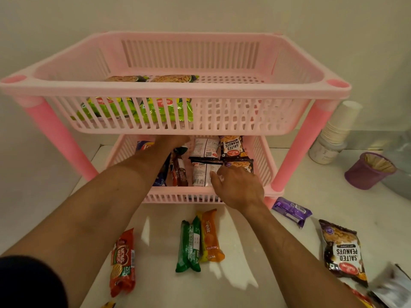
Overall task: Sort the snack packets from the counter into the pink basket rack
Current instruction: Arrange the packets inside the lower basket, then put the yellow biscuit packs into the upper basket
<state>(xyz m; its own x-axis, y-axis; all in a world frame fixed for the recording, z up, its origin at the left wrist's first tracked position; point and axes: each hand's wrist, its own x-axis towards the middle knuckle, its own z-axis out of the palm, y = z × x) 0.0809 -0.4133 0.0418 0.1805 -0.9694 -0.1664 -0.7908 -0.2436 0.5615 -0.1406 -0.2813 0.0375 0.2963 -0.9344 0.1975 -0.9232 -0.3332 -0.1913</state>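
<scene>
The pink basket rack [178, 88] has two tiers. Its top basket holds green noodle packets [135, 107]. The lower basket [184, 194] holds several peanut packets [232, 145] and biscuit packs. My left hand [173, 141] reaches deep into the lower basket; its fingers are hidden under the top tier. My right hand [238, 187] rests on a white-backed peanut packet [203, 174] in the lower basket, fingers curled at its edge. On the counter lie a red biscuit pack [122, 263], a green pack [189, 246], an orange pack [211, 235], a purple pack [291, 211] and a salted peanuts packet [342, 252].
A stack of paper cups [340, 121] leans on a white jar at the right. A purple cup [370, 170] stands beside them. More packets [387, 290] lie blurred at the bottom right corner. A wall stands behind the rack.
</scene>
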